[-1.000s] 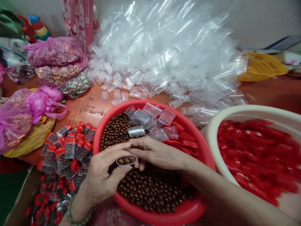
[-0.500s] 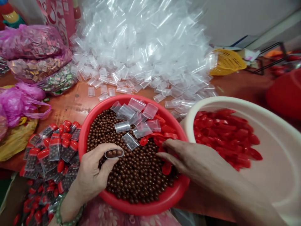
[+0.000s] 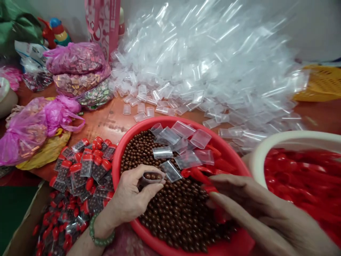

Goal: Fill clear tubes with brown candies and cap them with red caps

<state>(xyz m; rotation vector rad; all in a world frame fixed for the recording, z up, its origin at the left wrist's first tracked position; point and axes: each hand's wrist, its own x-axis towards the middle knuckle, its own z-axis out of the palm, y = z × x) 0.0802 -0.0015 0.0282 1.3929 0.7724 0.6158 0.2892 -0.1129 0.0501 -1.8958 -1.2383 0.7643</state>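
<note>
My left hand (image 3: 126, 201) is closed round a small clear plastic case (image 3: 152, 177), its open end facing up with brown balls inside. It is over the red basin (image 3: 116, 167), which holds many glossy brown candy balls (image 3: 181, 217). At the basin's right side, my right hand (image 3: 253, 206) has a red plastic cap (image 3: 209, 187) between thumb and fingers, somewhat blurred. Other red caps (image 3: 225, 166) lie by these fingers, partly hidden. Empty clear cases (image 3: 170, 170) rest on the balls at the back of the basin.
A big heap of clear cases (image 3: 186, 78) covers the back of the table. At right stands a white basin (image 3: 257, 163) of red caps. Filled, red-capped cases (image 3: 86, 165) are piled at left, near pink bags (image 3: 77, 60). A yellow basket (image 3: 319, 83) sits at back right.
The view has swung left, so everything sits further right in the picture. My right hand's fingers have taken a red cap from among the others. My left hand still holds the filled case.
</note>
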